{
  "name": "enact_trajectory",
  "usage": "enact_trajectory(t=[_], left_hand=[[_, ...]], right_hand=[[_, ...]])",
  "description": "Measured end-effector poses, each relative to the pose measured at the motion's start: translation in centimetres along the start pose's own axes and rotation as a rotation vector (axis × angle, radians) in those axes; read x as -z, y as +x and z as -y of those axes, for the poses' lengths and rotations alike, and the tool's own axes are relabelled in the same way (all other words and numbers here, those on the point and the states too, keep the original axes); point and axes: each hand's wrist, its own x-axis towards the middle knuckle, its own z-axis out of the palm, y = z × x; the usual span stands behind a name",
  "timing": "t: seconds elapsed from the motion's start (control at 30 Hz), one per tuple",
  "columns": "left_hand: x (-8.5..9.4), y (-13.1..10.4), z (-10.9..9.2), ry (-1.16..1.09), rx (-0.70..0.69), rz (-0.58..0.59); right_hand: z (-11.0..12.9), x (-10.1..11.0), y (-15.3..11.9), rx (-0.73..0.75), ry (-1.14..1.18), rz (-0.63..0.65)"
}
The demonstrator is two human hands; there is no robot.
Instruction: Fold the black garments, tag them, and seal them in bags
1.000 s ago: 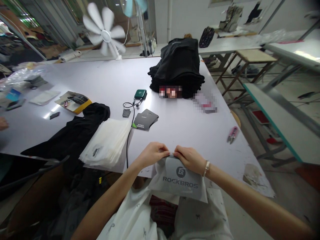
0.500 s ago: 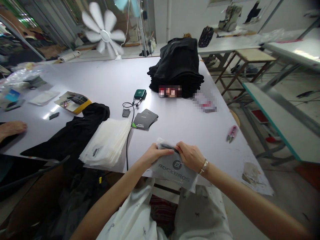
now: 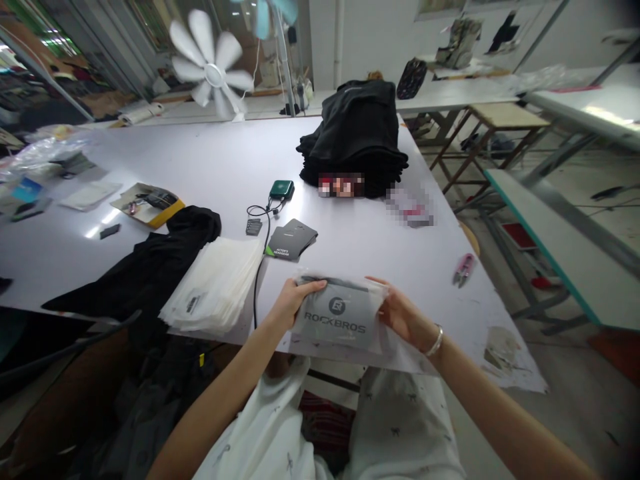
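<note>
Turned nearer level since earlier: grey-printed, rectangular, translucent plastic pouch (image 3: 336, 317); left end is clamped by left hand (image 3: 293, 301); long axis is directed toward right hand (image 3: 404, 316), whose finger closure cannot be told.

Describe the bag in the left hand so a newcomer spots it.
Start at the near edge of the white table. There the left hand grips a translucent bag, the right hand opposite. Unlike the pale stack to its left, it shows ROCKBROS below a round logo.

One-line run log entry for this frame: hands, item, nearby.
left hand: holding ROCKBROS bag | right hand: at bag's right edge | nearby: white stack, grey cards
</note>
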Motion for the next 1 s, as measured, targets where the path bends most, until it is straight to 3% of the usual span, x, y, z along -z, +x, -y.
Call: enact_trajectory(t=[0.1,0.2,0.33,0.4,0.6,0.8,1.0], left_hand=[[-0.3,0.1,0.0,-0.051,-0.051,-0.017],[0.0,-0.2,-0.1,-0.094,-0.061,0.0],[0.3,-0.9,-0.1,-0.076,-0.014,0.214],[0.1,-1.1,0.1,-0.018,-0.046,0.255],[-0.8,-0.7,0.5,0.007,-0.137,0.117],[-0.2,-0.8,0.0,0.02,-0.158,0.107],[0.1,-1.6,-0.1,0.114,-0.003,0.374]], right_hand=[[-1.2,-2.1,-0.5,-0.03,0.106,0.018],[-1.2,-3.6,-0.6,-0.042,0.122,-0.127],[0.0,-3.7,-0.4,-0.022,0.078,-0.218],[0.4,-3.5,-0.3,-0.022,0.068,-0.237],[0.4,-3.7,-0.3,0.009,0.086,-0.266],[0.5,-3.1,-0.5,0.029,0.045,-0.088],[0.1,-2.1,-0.5,0.1,0.017,-0.254]])
